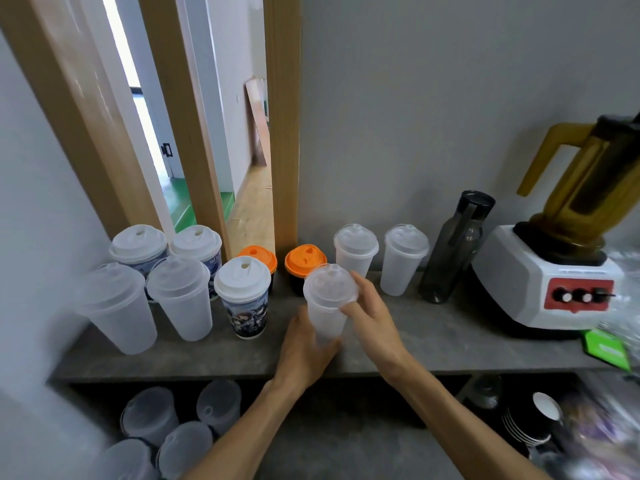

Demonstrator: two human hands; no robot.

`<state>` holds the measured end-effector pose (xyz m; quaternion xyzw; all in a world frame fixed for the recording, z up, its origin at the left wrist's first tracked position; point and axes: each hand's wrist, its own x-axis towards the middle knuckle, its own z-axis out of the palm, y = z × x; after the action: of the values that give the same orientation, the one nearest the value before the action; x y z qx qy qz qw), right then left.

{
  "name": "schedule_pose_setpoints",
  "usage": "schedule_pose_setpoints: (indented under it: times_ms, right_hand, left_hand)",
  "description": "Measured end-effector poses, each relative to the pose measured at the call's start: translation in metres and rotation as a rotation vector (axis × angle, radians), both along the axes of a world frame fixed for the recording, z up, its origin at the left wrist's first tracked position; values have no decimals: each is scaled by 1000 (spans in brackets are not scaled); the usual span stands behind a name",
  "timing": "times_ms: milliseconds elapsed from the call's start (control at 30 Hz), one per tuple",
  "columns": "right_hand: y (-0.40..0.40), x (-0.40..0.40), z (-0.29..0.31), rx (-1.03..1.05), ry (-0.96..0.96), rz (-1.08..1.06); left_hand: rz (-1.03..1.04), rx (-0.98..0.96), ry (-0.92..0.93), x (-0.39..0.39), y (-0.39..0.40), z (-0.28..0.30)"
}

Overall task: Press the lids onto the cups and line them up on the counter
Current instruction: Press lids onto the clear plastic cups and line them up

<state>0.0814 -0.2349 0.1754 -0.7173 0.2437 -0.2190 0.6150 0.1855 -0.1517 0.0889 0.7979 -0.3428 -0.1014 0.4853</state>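
Note:
A frosted clear cup [327, 315] with a clear lid [329, 282] on top is held just above the grey counter [433, 337], centre of view. My left hand [304, 351] grips its lower body from the left. My right hand [370, 317] pinches the lid's rim on the right side. Behind them stand two lidded frosted cups [356, 251] [403, 261] and two dark cups with orange lids [304, 265] [259, 258]. To the left are several lidded cups: a printed one with a white lid [244, 299] and frosted ones [181, 299] [117, 310].
A dark water bottle [453, 251] and a white blender with an amber jug [554, 271] stand at the right. A green packet [607, 349] lies at the counter's right end. The shelf below holds clear lids [166, 427] and stacked dark cups [533, 420].

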Motion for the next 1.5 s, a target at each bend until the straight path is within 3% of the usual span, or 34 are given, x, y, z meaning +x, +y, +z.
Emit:
schedule_pose_setpoints:
  times_ms: [200, 333, 467, 633, 767, 1067, 1300, 1500]
  right_hand:
    - [3, 1, -14, 42, -32, -10]
    - [-2, 4, 4, -21, 69, 2]
    - [3, 17, 11, -145, 134, -35]
    - [11, 19, -6, -233, 56, -131]
    - [4, 20, 4, -276, 152, -103]
    - [21, 41, 4, -355, 209, -341]
    - [18, 53, 32, -506, 428, -383]
    - [23, 63, 35, -447, 455, -412]
  left_hand:
    - [-8, -46, -11, -1, 2, -2]
    - [-42, -83, -28, -4, 2, 9]
    - [-2, 32, -34, -7, 4, 4]
    - [56, 90, 5, -4, 5, -3]
    - [58, 71, -20, -6, 4, -1]
    - [73, 79, -37, -8, 3, 0]
    - [68, 70, -42, -14, 5, 4]
    - [81, 50, -28, -13, 7, 3]
